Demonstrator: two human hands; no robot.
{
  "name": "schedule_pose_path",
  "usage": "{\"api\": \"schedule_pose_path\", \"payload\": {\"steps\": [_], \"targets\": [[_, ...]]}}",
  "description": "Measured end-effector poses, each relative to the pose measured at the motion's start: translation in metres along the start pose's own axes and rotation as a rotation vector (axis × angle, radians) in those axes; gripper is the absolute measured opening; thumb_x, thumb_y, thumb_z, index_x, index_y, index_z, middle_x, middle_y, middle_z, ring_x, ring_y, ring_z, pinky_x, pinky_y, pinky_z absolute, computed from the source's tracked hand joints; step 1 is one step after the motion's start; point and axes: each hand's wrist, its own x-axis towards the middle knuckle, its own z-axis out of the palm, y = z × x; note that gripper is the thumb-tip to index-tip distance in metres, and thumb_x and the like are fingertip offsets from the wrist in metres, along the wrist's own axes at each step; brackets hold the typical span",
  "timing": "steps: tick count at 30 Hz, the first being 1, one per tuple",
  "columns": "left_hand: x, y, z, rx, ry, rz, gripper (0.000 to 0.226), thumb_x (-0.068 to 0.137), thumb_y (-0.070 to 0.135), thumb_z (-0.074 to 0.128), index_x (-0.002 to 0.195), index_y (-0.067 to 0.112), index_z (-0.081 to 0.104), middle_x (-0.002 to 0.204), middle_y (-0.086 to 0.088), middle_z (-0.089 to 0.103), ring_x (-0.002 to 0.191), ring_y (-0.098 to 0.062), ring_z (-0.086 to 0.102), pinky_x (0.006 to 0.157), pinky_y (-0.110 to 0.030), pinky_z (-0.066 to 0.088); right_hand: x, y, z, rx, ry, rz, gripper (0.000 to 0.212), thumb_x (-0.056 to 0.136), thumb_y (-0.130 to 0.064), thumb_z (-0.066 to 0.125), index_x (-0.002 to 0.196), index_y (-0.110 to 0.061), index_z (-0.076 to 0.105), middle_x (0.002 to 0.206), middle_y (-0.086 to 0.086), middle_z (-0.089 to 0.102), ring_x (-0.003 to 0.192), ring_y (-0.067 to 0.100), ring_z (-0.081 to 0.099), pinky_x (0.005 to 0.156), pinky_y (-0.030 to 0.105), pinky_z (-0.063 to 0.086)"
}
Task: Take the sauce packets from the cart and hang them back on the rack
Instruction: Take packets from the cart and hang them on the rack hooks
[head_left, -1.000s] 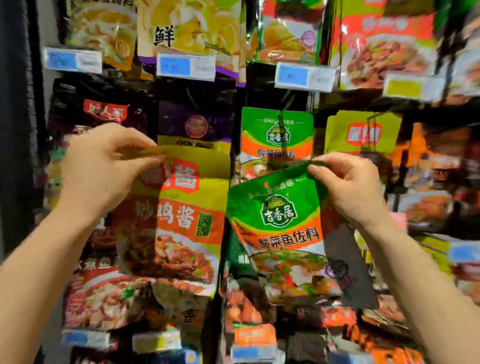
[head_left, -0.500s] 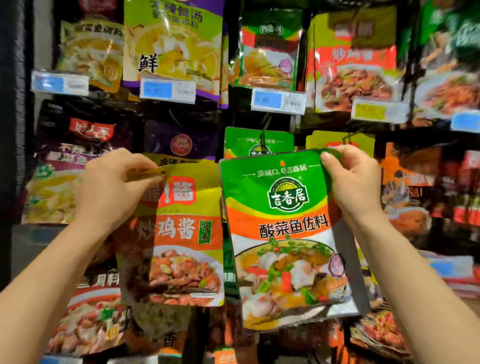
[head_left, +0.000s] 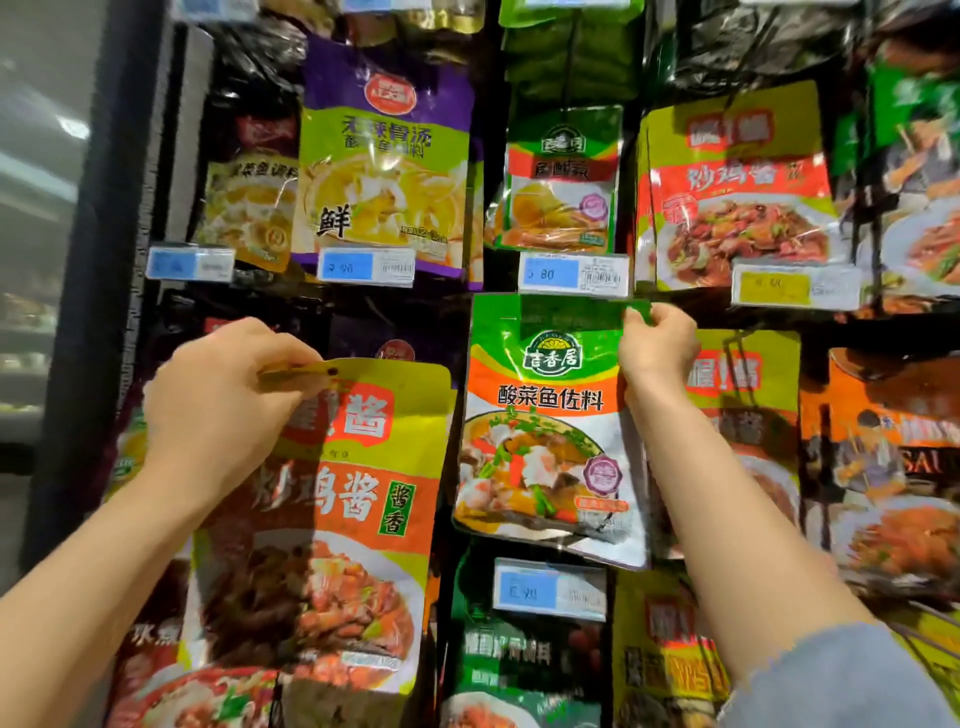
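My left hand (head_left: 223, 400) pinches the folded top edge of a yellow and orange sauce packet (head_left: 332, 519), which hangs down in front of the rack's lower left rows. My right hand (head_left: 657, 348) pinches the top right corner of a green and orange fish-sauce packet (head_left: 545, 431). That packet is held flat against the rack, its top edge just under the blue price tag (head_left: 571, 274). The hook behind the green packet is hidden. The cart is out of view.
The rack (head_left: 488, 171) is full of hanging sauce packets in rows, with price tags under each column. A matching yellow packet (head_left: 737, 192) hangs at upper right. A dark upright post (head_left: 93, 260) bounds the rack on the left.
Both hands have risen with their packets. The green packet has turned from tilted to upright and moved up close under the blue price tag.
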Motion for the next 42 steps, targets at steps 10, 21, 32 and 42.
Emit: {"api": "schedule_pose_path", "payload": {"steps": [10, 21, 32, 42], "targets": [[-0.009, 0.008, 0.006, 0.027, -0.041, 0.031, 0.018, 0.071, 0.010, 0.078, 0.081, 0.025, 0.073, 0.079, 0.004, 0.064, 0.073, -0.024, 0.060, 0.054, -0.042, 0.050, 0.012, 0.011, 0.006, 0.179, 0.029, 0.095, 0.033, 0.083, -0.025, 0.060, 0.055, -0.022, 0.042, 0.069, -0.002, 0.050, 0.069, 0.019, 0.045, 0.064, 0.033, 0.038], [-0.014, 0.017, 0.021, 0.055, -0.067, 0.137, 0.005, 0.078, 0.029, 0.071, 0.081, 0.024, 0.072, 0.076, 0.007, 0.062, 0.059, -0.022, 0.057, 0.043, -0.034, 0.047, 0.004, 0.011, 0.001, 0.005, 0.004, -0.068, 0.016, 0.090, -0.018, 0.056, 0.078, -0.009, 0.061, 0.078, 0.009, 0.059, 0.074, 0.021, 0.048, 0.062, 0.026, 0.029], [-0.025, 0.015, 0.024, 0.098, -0.079, 0.139, 0.016, 0.076, 0.034, 0.059, 0.078, 0.026, 0.073, 0.075, 0.009, 0.062, 0.057, -0.020, 0.057, 0.039, -0.025, 0.040, -0.033, 0.025, -0.010, 0.011, -0.129, -0.395, 0.041, 0.090, -0.015, 0.058, 0.129, -0.019, 0.047, 0.126, 0.006, 0.055, 0.102, 0.025, 0.056, 0.074, 0.021, 0.034], [-0.028, 0.007, 0.029, 0.099, -0.080, 0.115, 0.017, 0.076, 0.037, 0.059, 0.081, 0.027, 0.072, 0.077, 0.010, 0.062, 0.062, -0.018, 0.058, 0.041, -0.028, 0.043, -0.063, 0.045, -0.006, -0.751, -0.155, -0.729, 0.087, 0.071, -0.082, 0.040, 0.142, -0.032, 0.036, 0.156, 0.017, -0.004, 0.140, 0.046, 0.010, 0.103, 0.059, 0.035]]}}
